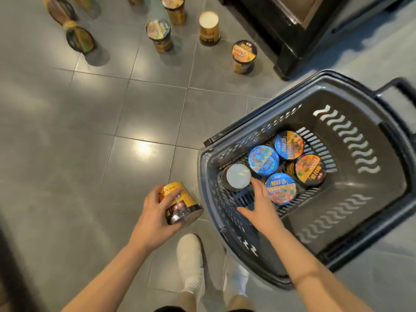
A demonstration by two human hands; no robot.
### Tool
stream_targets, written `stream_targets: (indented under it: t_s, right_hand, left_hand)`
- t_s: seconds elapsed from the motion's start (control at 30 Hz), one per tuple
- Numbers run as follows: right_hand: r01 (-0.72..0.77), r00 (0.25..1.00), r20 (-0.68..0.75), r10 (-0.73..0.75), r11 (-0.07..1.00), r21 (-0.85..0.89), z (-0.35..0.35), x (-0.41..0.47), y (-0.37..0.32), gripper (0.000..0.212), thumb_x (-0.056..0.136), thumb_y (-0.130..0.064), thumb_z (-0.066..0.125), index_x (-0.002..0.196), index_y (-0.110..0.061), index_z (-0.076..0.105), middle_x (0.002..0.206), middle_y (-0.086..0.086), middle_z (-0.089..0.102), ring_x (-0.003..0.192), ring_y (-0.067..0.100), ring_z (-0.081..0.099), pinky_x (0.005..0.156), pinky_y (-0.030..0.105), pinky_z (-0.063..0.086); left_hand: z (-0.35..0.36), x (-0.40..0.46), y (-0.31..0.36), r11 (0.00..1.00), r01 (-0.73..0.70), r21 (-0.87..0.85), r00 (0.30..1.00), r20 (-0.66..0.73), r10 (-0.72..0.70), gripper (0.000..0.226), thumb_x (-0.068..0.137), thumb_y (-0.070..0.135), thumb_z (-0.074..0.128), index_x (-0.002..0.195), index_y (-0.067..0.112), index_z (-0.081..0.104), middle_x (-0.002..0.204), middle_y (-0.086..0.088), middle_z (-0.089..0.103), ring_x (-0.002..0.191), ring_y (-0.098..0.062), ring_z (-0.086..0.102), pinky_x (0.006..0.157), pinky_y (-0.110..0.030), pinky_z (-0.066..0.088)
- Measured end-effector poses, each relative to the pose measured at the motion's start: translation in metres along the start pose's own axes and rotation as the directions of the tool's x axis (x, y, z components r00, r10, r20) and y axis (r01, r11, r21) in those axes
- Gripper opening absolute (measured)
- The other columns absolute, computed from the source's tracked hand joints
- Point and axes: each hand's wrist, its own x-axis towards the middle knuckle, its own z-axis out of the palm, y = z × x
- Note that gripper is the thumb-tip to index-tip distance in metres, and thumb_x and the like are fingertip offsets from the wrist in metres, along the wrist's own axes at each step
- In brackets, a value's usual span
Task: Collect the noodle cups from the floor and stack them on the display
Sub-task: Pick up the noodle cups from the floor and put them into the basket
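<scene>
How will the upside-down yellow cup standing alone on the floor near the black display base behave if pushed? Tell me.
The upside-down yellow cup rests on its wider lid end, so it probably resists tipping better than its upright neighbours. It looks like a light sealed noodle cup, so a push would likely slide it across the smooth tiled floor. If it does topple, its tapered round body should roll in a curve.

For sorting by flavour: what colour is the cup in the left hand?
Yellow cup with a dark band, head view.

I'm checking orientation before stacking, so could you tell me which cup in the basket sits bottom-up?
The cup at the near-left corner of the basket: it shows a plain silvery base, while the other four show printed lids.
</scene>
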Motion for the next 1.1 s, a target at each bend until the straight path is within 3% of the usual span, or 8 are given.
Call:
stream_targets:
  t_s: [0.2, 0.37, 0.5, 0.57, 0.73, 0.83, 0.93, 1.1]
  right_hand:
    - [0.08, 0.995, 0.05, -0.081, 0.997, 0.018, -0.051, -0.056, -0.046, 0.09, 0.083, -0.037, 0.074, 0.152, -0.017, 0.02, 0.156, -0.001, 0.023, 0.143, 0.016, 0.024, 0.114, 0.029, 0.024]
    - [0.237, 0.933, 0.263, -0.244, 0.97, 0.057, -0.083, -0.076, -0.094, 0.082, 0.08, -0.035, 0.077, 0.147, -0.022, 0.031, 0.147, -0.006, 0.035, 0.137, 0.01, 0.032, 0.106, 0.015, 0.024]
    - [0.303, 0.8, 0.498, -0.336, 0.941, 0.149, -0.108, -0.087, -0.123, 0.1, 0.068, -0.038, 0.086, 0.149, -0.032, 0.029, 0.151, -0.011, 0.031, 0.139, 0.004, 0.029, 0.116, 0.028, 0.026]
    - [0.236, 0.769, 0.546, -0.332, 0.941, 0.241, -0.121, -0.088, -0.123, 0.095, 0.064, -0.031, 0.087, 0.143, -0.039, 0.034, 0.145, -0.008, 0.042, 0.132, 0.005, 0.043, 0.11, 0.035, 0.04]
    - [0.025, 0.793, 0.574, -0.201, 0.954, 0.3, -0.152, -0.071, -0.083, 0.08, 0.057, -0.028, 0.091, 0.124, -0.035, 0.046, 0.124, -0.004, 0.058, 0.108, 0.011, 0.064, 0.092, 0.038, 0.054]
    - [-0.094, 0.84, 0.54, -0.059, 0.963, 0.251, -0.153, -0.049, -0.035, 0.086, 0.045, -0.045, 0.092, 0.118, -0.041, 0.046, 0.126, -0.003, 0.056, 0.111, 0.015, 0.062, 0.097, 0.042, 0.052]
    - [-0.189, 0.891, 0.445, 0.093, 0.966, 0.175, -0.139, -0.023, 0.017, 0.095, 0.032, -0.057, 0.092, 0.114, -0.043, 0.045, 0.13, -0.001, 0.051, 0.117, 0.021, 0.056, 0.098, 0.045, 0.05]
    - [-0.212, 0.917, 0.347, 0.194, 0.977, 0.014, -0.086, 0.011, 0.057, 0.062, 0.073, -0.03, 0.083, 0.124, -0.017, 0.051, 0.12, 0.004, 0.056, 0.111, 0.021, 0.054, 0.093, 0.033, 0.044]
  left_hand:
    - [-0.038, -0.045, 0.04, 1.0, 0.018, 0.0, 0.999, -0.042, -0.018, 0.084, 0.071, 0.039, 0.083, 0.144, 0.037, 0.042, 0.151, -0.005, 0.024, 0.138, -0.025, 0.023, 0.11, -0.041, 0.033]
    - [-0.052, -0.075, 0.071, 0.997, 0.051, -0.053, 0.996, -0.071, -0.055, 0.085, 0.067, 0.053, 0.074, 0.144, 0.041, 0.039, 0.151, -0.001, 0.025, 0.138, -0.022, 0.024, 0.111, -0.035, 0.03]
    - [-0.05, -0.09, 0.114, 0.965, 0.02, -0.26, 0.997, -0.071, -0.04, 0.083, 0.065, 0.061, 0.068, 0.14, 0.048, 0.034, 0.146, 0.01, 0.031, 0.136, -0.006, 0.033, 0.113, -0.017, 0.027]
    - [-0.043, -0.088, 0.138, 0.955, -0.025, -0.297, 0.997, -0.083, 0.0, 0.079, 0.07, 0.068, 0.064, 0.14, 0.048, 0.034, 0.146, 0.011, 0.035, 0.135, 0.0, 0.033, 0.109, -0.007, 0.02]
    - [-0.01, -0.066, 0.167, 0.941, -0.068, -0.333, 0.996, -0.082, 0.043, 0.079, 0.08, 0.086, 0.033, 0.146, 0.044, 0.03, 0.157, 0.016, 0.024, 0.143, 0.003, 0.019, 0.119, -0.026, 0.022]
    - [0.016, -0.05, 0.15, 0.99, -0.036, -0.134, 0.983, -0.183, 0.011, 0.084, 0.085, 0.083, 0.014, 0.153, 0.034, 0.017, 0.161, 0.015, 0.002, 0.147, 0.002, 0.0, 0.118, -0.022, 0.011]
    - [0.047, -0.038, 0.127, 0.997, 0.041, 0.065, 0.985, -0.172, -0.029, 0.08, 0.089, 0.075, 0.0, 0.153, 0.028, -0.005, 0.161, 0.008, -0.014, 0.149, -0.009, -0.01, 0.123, -0.037, 0.01]
    - [0.09, -0.031, 0.103, 0.993, 0.023, 0.116, 0.975, -0.224, 0.004, 0.071, 0.099, 0.061, 0.01, 0.155, 0.022, -0.01, 0.162, 0.005, -0.018, 0.151, -0.014, -0.007, 0.122, -0.041, 0.013]
